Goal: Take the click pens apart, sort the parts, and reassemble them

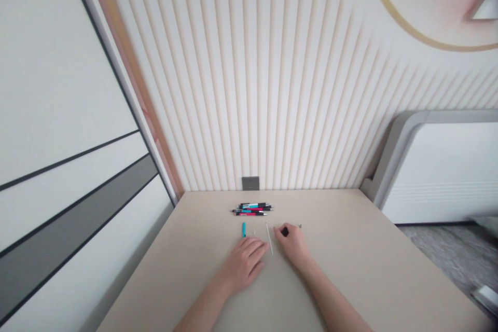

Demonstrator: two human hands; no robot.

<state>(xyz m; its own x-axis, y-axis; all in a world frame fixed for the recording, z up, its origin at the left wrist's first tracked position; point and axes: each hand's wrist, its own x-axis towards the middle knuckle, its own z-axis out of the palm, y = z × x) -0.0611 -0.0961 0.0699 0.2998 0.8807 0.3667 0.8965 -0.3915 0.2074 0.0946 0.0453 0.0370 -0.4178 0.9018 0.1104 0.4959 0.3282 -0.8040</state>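
My left hand [246, 263] lies palm down on the table with its fingers stretched out. Just beyond its knuckles is a blue pen barrel [244, 229], its near end close to the fingers. A thin white pen refill [269, 238] lies lengthwise between my two hands, near the left fingertips. My right hand [292, 241] is closed, with a black pen part [285, 231] showing between its curled fingers. A tiny pale piece [254, 232] rests between the barrel and the refill. Another small dark piece [300, 226] sits just past my right hand.
A pile of several pens [252, 209] in black, blue and red lies farther back on the beige table [350, 259]. A dark socket plate [250, 183] is on the ribbed wall behind. A white cabinet stands at the left, and a grey-white headboard [443, 166] at the right.
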